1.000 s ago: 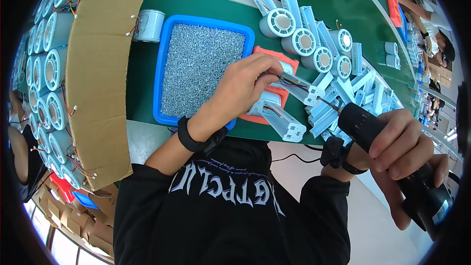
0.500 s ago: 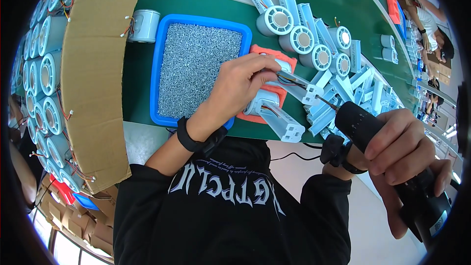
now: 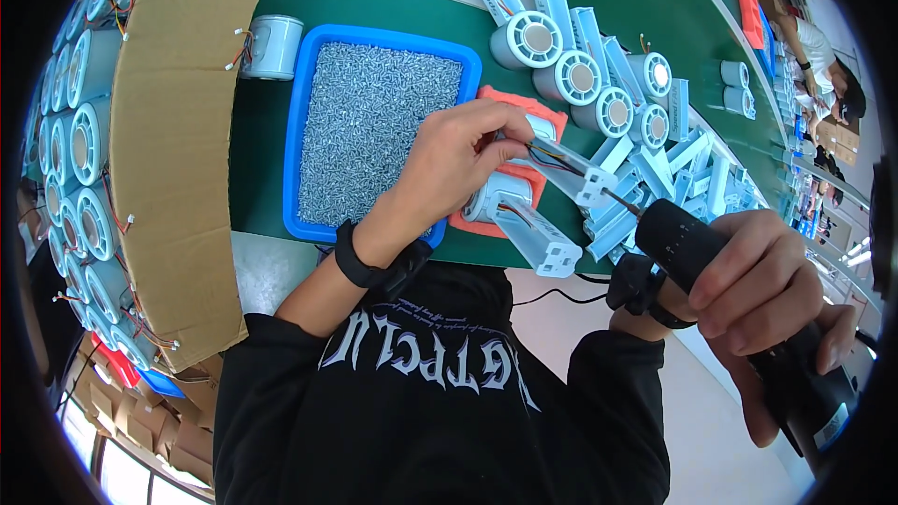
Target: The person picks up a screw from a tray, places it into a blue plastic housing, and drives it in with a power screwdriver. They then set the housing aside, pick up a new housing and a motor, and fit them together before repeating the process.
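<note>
My left hand (image 3: pixel 458 151) is closed, thumb and forefinger pinched at the inner end of a light-blue plastic handle (image 3: pixel 572 174) with thin coloured wires in its channel. Its fingers partly cover that end and the motor body behind it. In my right hand (image 3: pixel 762 295) is a black electric screwdriver (image 3: pixel 681 241), its thin bit reaching the handle's outer end. Nearer me lies a second motor unit with a similar handle (image 3: pixel 541 241), resting on an orange-red holder (image 3: pixel 482 225).
Left of my hand, a blue tray (image 3: pixel 297 131) holds many small metal screws (image 3: pixel 369 122). One round motor (image 3: pixel 277 47) stands beside a cardboard box wall (image 3: pixel 178 150), with stacked motors (image 3: pixel 91 140) beyond. Finished-looking units (image 3: pixel 572 75) and loose handles (image 3: pixel 687 168) lie at right on the green table.
The screwdriver has shifted very slightly left, its bit still at the handle's end. My left hand keeps almost the same pinch and place.
</note>
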`<act>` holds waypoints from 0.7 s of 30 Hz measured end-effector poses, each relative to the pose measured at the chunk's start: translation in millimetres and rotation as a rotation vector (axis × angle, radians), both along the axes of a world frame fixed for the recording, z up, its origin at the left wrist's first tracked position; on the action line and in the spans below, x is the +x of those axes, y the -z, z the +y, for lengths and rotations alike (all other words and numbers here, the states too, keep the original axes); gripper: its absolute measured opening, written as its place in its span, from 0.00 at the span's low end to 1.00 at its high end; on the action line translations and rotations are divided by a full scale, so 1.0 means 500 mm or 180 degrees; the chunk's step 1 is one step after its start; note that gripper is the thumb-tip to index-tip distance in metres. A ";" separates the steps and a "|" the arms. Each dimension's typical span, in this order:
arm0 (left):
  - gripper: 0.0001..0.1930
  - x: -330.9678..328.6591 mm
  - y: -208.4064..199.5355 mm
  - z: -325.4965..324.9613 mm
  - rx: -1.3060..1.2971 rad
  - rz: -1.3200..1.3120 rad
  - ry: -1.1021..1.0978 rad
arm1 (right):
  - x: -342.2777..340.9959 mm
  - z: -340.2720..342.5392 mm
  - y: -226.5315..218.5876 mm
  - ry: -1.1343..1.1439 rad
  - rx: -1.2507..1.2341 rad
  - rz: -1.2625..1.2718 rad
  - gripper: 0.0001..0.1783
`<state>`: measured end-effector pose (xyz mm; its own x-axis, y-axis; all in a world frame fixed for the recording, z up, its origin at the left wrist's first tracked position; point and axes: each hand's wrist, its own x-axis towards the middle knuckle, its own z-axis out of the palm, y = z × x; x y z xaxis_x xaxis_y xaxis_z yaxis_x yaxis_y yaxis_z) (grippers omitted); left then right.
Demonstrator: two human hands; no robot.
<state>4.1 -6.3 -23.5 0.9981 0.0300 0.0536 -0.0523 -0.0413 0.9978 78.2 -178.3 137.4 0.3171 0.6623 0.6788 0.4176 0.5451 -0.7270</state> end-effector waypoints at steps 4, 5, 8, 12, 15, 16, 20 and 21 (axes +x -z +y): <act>0.09 -0.002 0.000 -0.004 0.0231 -0.0072 -0.0028 | 0.007 0.000 0.004 0.0078 0.0026 -0.0001 0.40; 0.09 -0.002 0.001 -0.005 0.0232 -0.0067 -0.0027 | 0.007 0.000 0.005 0.0079 0.0026 0.0004 0.40; 0.09 -0.003 0.007 -0.009 0.0354 -0.0293 -0.0152 | 0.000 -0.007 0.011 0.0384 0.0085 0.0130 0.41; 0.09 -0.001 0.007 -0.011 0.0408 -0.0368 -0.0152 | -0.001 -0.025 0.015 0.0629 0.0354 0.0273 0.41; 0.09 0.000 0.005 -0.017 -0.0009 -0.0307 -0.0258 | -0.026 -0.051 -0.006 0.0622 0.0673 0.0271 0.36; 0.09 0.000 0.003 -0.019 -0.0228 -0.0267 -0.0308 | -0.027 -0.058 -0.010 0.0613 0.0741 0.0255 0.35; 0.09 -0.003 0.002 -0.009 -0.0732 -0.0250 -0.0238 | -0.021 -0.080 -0.015 0.0857 0.1406 0.0756 0.33; 0.09 -0.004 0.001 -0.011 -0.0733 -0.0266 -0.0238 | -0.020 -0.083 -0.014 0.0851 0.1407 0.0741 0.33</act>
<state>2.1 -11.8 -24.0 0.9850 0.1246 0.1191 -0.1404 0.1799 0.9736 68.2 -220.0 144.6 0.6093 0.2071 0.7654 0.4390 0.7158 -0.5431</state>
